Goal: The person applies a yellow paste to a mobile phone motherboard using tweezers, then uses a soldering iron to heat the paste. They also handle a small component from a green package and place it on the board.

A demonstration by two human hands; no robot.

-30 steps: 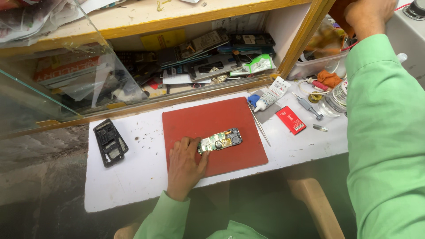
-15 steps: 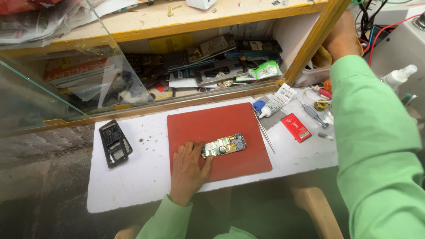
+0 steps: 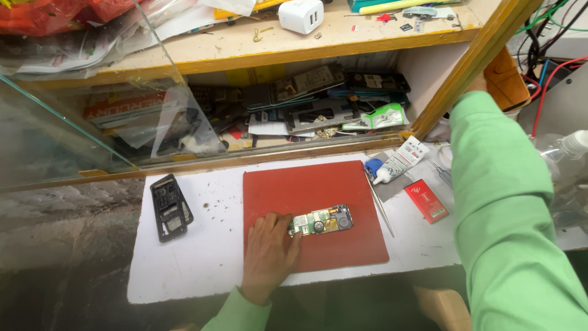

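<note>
Near the tabletop's [image 3: 202, 270] left edge lies a black phone frame [image 3: 170, 206]. Your left hand [image 3: 268, 253] rests flat, fingers loosely spread, on the red mat [image 3: 318, 184], touching the circuit board [image 3: 321, 220] at mat centre. Beside the mat's right edge: tweezers [image 3: 380, 204], glue tube [image 3: 399, 160], red packet [image 3: 426, 200]. Your right hand is hidden behind the shelf post [image 3: 465, 67]; I cannot tell its grip.

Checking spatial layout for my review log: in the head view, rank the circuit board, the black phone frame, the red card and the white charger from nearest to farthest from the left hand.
1. circuit board: touching the left hand, on the red mat.
2. black phone frame: to the hand's left, on the white board.
3. red card: right of the mat.
4. white charger: up on the top shelf.
</note>
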